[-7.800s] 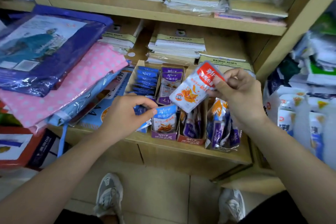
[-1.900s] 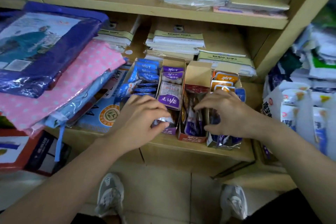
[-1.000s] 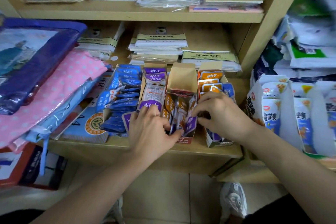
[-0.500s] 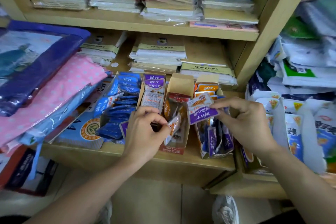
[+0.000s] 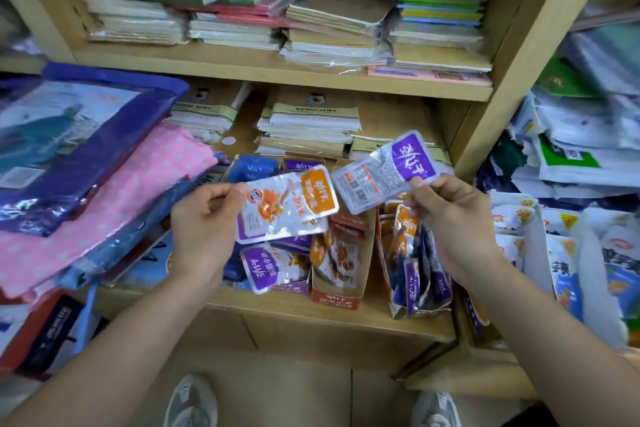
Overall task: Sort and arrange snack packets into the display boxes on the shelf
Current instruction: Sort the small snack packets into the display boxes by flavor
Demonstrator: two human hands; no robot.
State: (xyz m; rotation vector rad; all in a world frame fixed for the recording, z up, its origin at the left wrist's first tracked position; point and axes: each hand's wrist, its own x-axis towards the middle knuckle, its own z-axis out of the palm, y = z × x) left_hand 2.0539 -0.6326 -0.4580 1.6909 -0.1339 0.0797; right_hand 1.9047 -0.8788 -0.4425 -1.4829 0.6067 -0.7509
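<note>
The left hand (image 5: pixel 204 229) pinches an orange packet (image 5: pixel 287 204) by its edge, thumb on top and fingers curled under. The packet sticks out at 3 o'clock from that hand. The right hand (image 5: pixel 450 218) pinches a purple packet (image 5: pixel 384 170), which points up to 10 o'clock from it. The two packets are up in the air, very close; I cannot tell if they touch. At 6 o'clock below them, display boxes (image 5: pixel 337 293) full of packets stand in a row on the shelf (image 5: pixel 277 308)
</note>
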